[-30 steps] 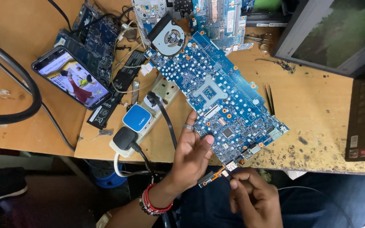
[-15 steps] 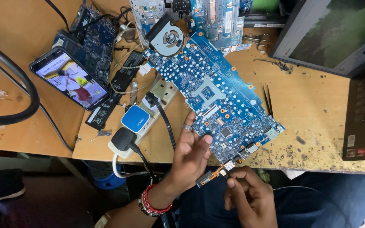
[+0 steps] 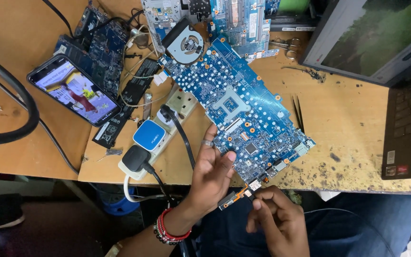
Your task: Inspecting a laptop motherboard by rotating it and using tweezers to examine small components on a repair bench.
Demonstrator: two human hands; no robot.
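Fingers (image 3: 258, 203) of the right hand (image 3: 277, 223) are pinched on a small connector (image 3: 236, 197), its long axis pointing up-right toward the blue motherboard (image 3: 236, 102) steadied by the left hand's (image 3: 210, 176) spread fingers.

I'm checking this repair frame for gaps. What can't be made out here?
Head view only:
- Small part at the blue circuit board's corner: too small to identify.
- Right hand's fingertips: curled under, grip unclear.
- Board edge under the left hand: covered.
- Laptop: cut off by the right edge.
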